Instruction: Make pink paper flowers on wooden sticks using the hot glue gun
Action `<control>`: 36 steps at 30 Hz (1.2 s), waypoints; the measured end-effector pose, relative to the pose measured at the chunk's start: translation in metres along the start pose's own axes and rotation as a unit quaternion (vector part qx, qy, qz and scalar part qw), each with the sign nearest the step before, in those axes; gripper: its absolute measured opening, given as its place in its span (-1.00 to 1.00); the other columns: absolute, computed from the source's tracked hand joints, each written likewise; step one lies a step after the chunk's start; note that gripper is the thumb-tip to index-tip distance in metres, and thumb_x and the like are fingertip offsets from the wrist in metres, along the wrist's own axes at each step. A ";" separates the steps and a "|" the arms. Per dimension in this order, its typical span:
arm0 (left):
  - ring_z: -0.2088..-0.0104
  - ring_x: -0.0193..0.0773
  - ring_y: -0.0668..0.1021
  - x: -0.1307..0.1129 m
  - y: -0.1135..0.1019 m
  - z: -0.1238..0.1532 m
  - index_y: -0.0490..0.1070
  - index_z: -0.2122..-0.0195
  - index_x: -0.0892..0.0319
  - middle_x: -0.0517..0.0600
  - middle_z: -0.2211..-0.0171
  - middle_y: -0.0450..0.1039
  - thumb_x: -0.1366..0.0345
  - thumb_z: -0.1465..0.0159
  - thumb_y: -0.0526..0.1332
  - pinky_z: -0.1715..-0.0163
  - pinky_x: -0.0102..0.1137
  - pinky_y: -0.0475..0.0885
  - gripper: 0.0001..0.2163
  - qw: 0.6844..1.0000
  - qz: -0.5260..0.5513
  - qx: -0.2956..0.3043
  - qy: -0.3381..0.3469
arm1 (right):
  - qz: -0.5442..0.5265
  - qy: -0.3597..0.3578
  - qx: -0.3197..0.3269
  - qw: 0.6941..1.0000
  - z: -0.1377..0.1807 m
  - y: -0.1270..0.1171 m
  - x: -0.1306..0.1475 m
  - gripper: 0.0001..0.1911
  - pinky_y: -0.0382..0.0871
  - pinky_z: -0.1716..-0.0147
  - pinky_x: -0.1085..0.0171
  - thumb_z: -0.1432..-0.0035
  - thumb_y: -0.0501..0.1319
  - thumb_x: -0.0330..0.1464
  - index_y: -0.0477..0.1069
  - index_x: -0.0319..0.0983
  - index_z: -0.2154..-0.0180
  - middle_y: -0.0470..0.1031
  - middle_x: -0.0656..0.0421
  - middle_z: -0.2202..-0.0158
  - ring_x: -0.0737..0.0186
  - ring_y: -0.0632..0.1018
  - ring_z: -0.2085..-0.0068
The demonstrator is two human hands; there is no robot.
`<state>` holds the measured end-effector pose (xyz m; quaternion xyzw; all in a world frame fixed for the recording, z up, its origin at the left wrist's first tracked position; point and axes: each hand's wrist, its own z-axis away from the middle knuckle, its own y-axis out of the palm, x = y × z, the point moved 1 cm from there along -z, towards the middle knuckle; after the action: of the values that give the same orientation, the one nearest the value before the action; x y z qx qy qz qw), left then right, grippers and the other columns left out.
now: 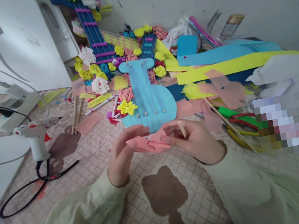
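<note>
Both my hands meet over the table's middle, holding a folded pink paper piece [147, 144] between them. My left hand [124, 156] pinches its left end. My right hand [193, 139] grips its right end and also holds a thin wooden stick [182, 129] upright between the fingers. Just beyond the hands lies a light blue guitar-shaped cutout [148, 102] with strings and small pegs, and a yellow paper flower [127, 107] beside it.
A white glue gun [36, 139] with a black cord stands at the left. Paper flowers, blue guitar models [93, 29], yellow and blue foam sheets [228, 65] and pink scraps crowd the back. Scissors and pliers [238, 123] lie at the right. A brown stain [166, 196] marks the tablecloth.
</note>
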<state>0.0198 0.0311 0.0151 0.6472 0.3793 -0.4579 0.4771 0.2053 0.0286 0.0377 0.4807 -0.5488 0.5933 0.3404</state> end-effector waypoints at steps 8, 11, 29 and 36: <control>0.21 -0.21 0.49 -0.021 -0.005 -0.005 0.47 0.43 0.23 0.05 0.36 0.49 0.17 -0.25 0.02 0.09 -0.30 0.34 -0.68 0.995 -0.065 -0.071 0.037 | 0.069 -0.075 0.039 0.994 0.006 0.007 -0.001 -0.79 0.25 0.58 0.41 -0.03 0.19 -0.31 0.39 -0.20 0.23 0.40 0.23 0.47 0.44 0.35 0.57; 0.61 -0.42 0.41 -0.034 -0.013 -0.013 0.27 0.64 0.19 -0.13 0.69 0.26 0.15 -0.21 0.08 0.54 -0.49 0.42 -0.68 0.987 0.114 -0.107 -0.018 | 0.073 -0.075 0.017 0.994 0.004 0.006 -0.003 -0.78 0.29 0.54 0.39 -0.03 0.19 -0.30 0.38 -0.20 0.23 0.41 0.21 0.45 0.40 0.39 0.53; 0.17 -0.15 0.47 -0.028 -0.001 -0.001 0.41 0.17 0.18 0.06 0.19 0.45 0.29 -0.03 0.28 0.16 -0.29 0.37 -0.69 0.959 -0.246 0.133 -0.033 | 0.051 -0.089 0.043 0.994 0.005 0.010 0.000 -0.80 0.36 0.48 0.37 -0.04 0.19 -0.32 0.40 -0.19 0.23 0.48 0.18 0.40 0.35 0.48 0.43; 0.38 -0.18 0.59 -0.016 0.005 0.003 0.46 0.40 0.24 0.05 0.42 0.54 0.30 -0.10 0.22 0.31 -0.28 0.51 -0.88 0.973 -0.056 0.095 -0.201 | 0.023 -0.056 0.042 0.997 0.007 0.012 -0.002 -0.77 0.27 0.61 0.41 0.00 0.22 -0.28 0.40 -0.20 0.25 0.43 0.21 0.44 0.41 0.41 0.53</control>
<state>0.0184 0.0256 0.0313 0.5618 0.2660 -0.6387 0.4535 0.1960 0.0200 0.0310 0.5140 -0.5529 0.5955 0.2746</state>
